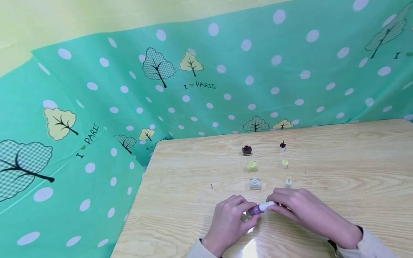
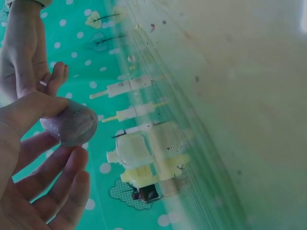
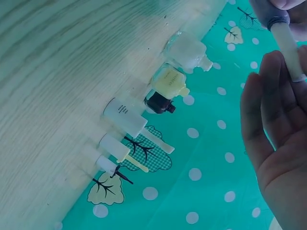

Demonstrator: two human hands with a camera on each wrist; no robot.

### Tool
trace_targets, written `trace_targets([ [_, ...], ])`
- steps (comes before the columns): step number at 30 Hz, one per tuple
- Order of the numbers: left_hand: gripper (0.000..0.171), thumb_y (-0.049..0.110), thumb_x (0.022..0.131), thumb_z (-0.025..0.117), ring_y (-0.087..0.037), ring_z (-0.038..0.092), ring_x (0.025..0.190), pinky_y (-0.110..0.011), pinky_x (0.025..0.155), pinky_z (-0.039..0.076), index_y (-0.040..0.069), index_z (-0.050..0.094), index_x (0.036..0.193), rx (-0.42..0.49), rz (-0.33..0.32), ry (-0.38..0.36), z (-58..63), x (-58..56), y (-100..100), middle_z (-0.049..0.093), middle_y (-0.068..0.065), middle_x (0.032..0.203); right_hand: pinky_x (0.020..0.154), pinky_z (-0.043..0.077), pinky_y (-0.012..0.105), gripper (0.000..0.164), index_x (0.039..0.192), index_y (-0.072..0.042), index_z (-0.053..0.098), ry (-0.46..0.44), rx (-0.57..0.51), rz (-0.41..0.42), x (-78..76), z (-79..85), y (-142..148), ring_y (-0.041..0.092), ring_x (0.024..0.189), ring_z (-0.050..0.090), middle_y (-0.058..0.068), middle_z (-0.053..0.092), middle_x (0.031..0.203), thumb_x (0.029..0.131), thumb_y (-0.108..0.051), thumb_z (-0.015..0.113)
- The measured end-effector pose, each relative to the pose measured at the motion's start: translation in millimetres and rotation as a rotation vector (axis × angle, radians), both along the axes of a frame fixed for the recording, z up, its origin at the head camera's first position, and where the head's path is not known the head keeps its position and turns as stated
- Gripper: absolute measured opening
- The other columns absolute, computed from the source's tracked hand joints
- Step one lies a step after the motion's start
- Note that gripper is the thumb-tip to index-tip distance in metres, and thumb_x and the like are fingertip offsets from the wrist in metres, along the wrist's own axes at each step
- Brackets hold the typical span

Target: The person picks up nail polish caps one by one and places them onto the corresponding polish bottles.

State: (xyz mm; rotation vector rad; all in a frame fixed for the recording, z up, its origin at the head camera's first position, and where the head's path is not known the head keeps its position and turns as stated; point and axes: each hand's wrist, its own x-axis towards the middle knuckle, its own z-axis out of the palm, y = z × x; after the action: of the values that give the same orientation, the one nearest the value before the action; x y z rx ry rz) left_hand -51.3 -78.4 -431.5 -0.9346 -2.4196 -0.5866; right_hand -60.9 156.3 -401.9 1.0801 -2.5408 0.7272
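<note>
Head view: left fingers (image 1: 246, 206) grasp the purple bottle (image 1: 254, 210), right fingers (image 1: 284, 211) pinch its white cap (image 1: 266, 205), likely for uncapping, which next needs a steady twist

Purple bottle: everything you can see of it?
The bottle is rounded and glassy, purple, with a long white cap at its neck; whether the cap is tight can't be told. It is held tilted off the table. The left hand grips it; the right hand pinches the cap.

Wood-grain table (image 1: 180, 215), dark bottle (image 1: 247, 151), yellow bottle (image 1: 252, 166), whitish bottle (image 1: 255, 184), three upright brush caps (image 1: 285, 165) beside them
</note>
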Motion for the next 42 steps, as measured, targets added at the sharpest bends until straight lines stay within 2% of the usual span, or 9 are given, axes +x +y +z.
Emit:
trace_targets([
  [7, 0.015, 0.028, 0.076, 0.083, 0.004, 0.052, 0.065, -0.002, 0.060, 0.037, 0.022, 0.078, 0.089, 0.002, -0.014, 0.013, 1.0, 0.0, -1, 0.065, 0.015, 0.076, 0.056, 0.042, 0.015, 0.015, 0.079, -0.032, 0.065, -0.046, 0.034, -0.065, 0.6, 0.7, -3, -0.011, 0.063, 0.040, -0.028, 0.048, 0.075, 0.094, -0.035, 0.068],
  [11, 0.016, 0.029, 0.077, 0.083, 0.005, 0.051, 0.065, -0.001, 0.060, 0.036, 0.022, 0.077, 0.090, -0.011, -0.016, 0.035, 0.8, -0.2, -2, 0.065, 0.016, 0.077, 0.055, 0.041, 0.013, 0.010, 0.095, -0.026, 0.070, -0.059, 0.015, -0.063, 2.0, 0.7, -2, -0.011, 0.064, 0.042, -0.025, 0.054, 0.082, 0.092, -0.035, 0.070],
  [14, 0.017, 0.029, 0.077, 0.083, 0.005, 0.052, 0.066, -0.001, 0.060, 0.036, 0.021, 0.077, 0.091, -0.010, -0.009, 0.017, 0.3, 0.1, -2, 0.065, 0.015, 0.078, 0.058, 0.043, 0.010, 0.029, 0.112, -0.021, 0.069, -0.022, -0.015, -0.027, 2.7, 0.7, 1, -0.010, 0.069, 0.048, -0.021, 0.059, 0.093, 0.086, -0.030, 0.077],
  [19, 0.017, 0.027, 0.076, 0.084, 0.003, 0.053, 0.065, -0.002, 0.059, 0.035, 0.020, 0.078, 0.090, -0.004, 0.012, -0.019, -1.5, 1.1, -4, 0.066, 0.014, 0.078, 0.074, 0.050, 0.010, 0.041, 0.118, -0.023, 0.068, 0.084, -0.027, 0.047, 0.7, 0.7, 6, -0.001, 0.085, 0.062, -0.017, 0.063, 0.107, 0.079, -0.020, 0.082],
  [21, 0.016, 0.027, 0.076, 0.084, 0.003, 0.053, 0.065, -0.002, 0.059, 0.035, 0.020, 0.077, 0.089, -0.004, 0.014, -0.017, -2.2, 1.3, -5, 0.066, 0.014, 0.078, 0.078, 0.050, 0.010, 0.040, 0.117, -0.025, 0.069, 0.099, -0.022, 0.063, 0.1, 0.5, 7, 0.000, 0.090, 0.063, -0.018, 0.063, 0.107, 0.079, -0.018, 0.082],
  [26, 0.015, 0.027, 0.076, 0.084, 0.005, 0.050, 0.064, -0.001, 0.058, 0.034, 0.022, 0.077, 0.089, -0.008, 0.005, 0.014, -2.0, -0.3, -6, 0.064, 0.015, 0.078, 0.078, 0.048, 0.008, 0.035, 0.112, -0.026, 0.072, 0.096, -0.022, 0.074, -0.6, 0.0, 6, -0.002, 0.090, 0.062, -0.020, 0.064, 0.104, 0.081, -0.013, 0.079],
  [33, 0.014, 0.025, 0.075, 0.084, 0.002, 0.052, 0.061, 0.000, 0.058, 0.032, 0.021, 0.078, 0.087, 0.023, -0.003, 0.015, 0.9, -1.1, -4, 0.065, 0.015, 0.076, 0.064, 0.045, 0.009, 0.006, 0.093, -0.029, 0.070, 0.105, -0.032, 0.027, -2.0, 0.8, 1, -0.009, 0.074, 0.051, -0.025, 0.058, 0.090, 0.090, -0.025, 0.073],
  [38, 0.013, 0.023, 0.076, 0.085, 0.000, 0.054, 0.060, 0.000, 0.058, 0.032, 0.021, 0.078, 0.087, 0.048, -0.011, 0.001, 3.0, 0.0, -2, 0.065, 0.015, 0.075, 0.056, 0.041, 0.011, 0.013, 0.082, -0.032, 0.065, 0.075, -0.018, -0.035, -0.6, 0.3, -2, -0.011, 0.067, 0.043, -0.027, 0.052, 0.081, 0.090, -0.027, 0.073],
  [42, 0.014, 0.024, 0.076, 0.084, 0.000, 0.054, 0.061, 0.000, 0.058, 0.033, 0.021, 0.078, 0.089, 0.041, -0.007, 0.002, 4.0, -0.1, -2, 0.065, 0.015, 0.076, 0.055, 0.041, 0.012, 0.011, 0.082, -0.032, 0.067, 0.050, -0.020, -0.066, 0.2, 1.1, -4, -0.011, 0.065, 0.043, -0.026, 0.054, 0.079, 0.089, -0.029, 0.074],
])
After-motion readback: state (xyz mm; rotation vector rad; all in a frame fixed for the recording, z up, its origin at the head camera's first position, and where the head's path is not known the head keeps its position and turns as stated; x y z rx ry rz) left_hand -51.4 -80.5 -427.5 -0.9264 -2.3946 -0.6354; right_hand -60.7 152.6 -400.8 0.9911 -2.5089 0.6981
